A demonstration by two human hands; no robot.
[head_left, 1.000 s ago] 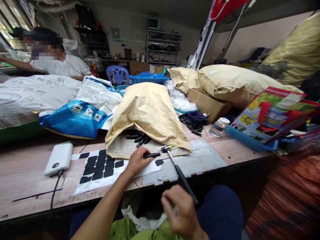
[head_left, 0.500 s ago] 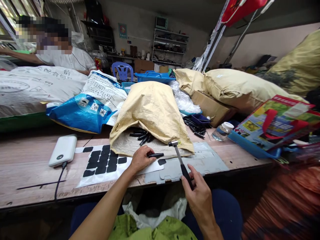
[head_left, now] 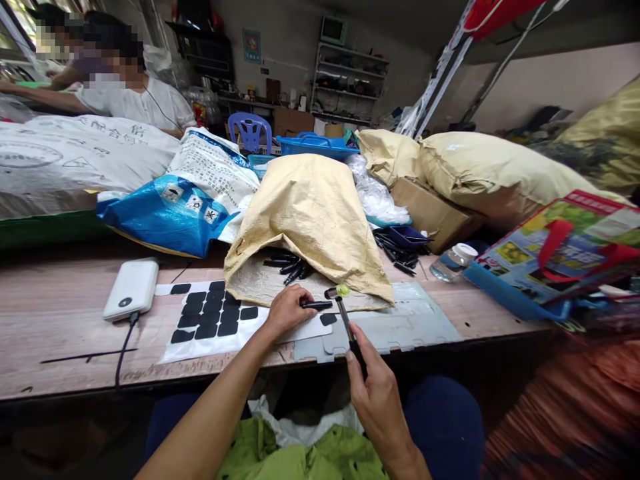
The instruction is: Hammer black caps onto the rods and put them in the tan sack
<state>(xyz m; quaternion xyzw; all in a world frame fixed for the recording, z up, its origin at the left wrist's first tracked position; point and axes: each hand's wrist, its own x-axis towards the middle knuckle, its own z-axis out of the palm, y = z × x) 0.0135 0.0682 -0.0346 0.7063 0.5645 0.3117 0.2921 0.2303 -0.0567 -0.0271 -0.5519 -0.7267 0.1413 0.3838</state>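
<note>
Black, slender piece [head_left: 319, 305] of pen-like form is pinched in the left hand [head_left: 289, 309] at the open mouth of a tan, creased sack [head_left: 310, 213]. The right hand [head_left: 375, 383] is closed round a black-handled, metal-shafted hammer [head_left: 344, 315], head near the piece.

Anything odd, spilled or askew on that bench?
Two things, neither clearly a fault. Black pen-like pieces lie loosely strewn around the small dark-blue tray, as if spilled. Further right, the printed shopping bag leans over the larger blue tray instead of standing upright. The hammer in the right hand shows no visible damage.
</note>
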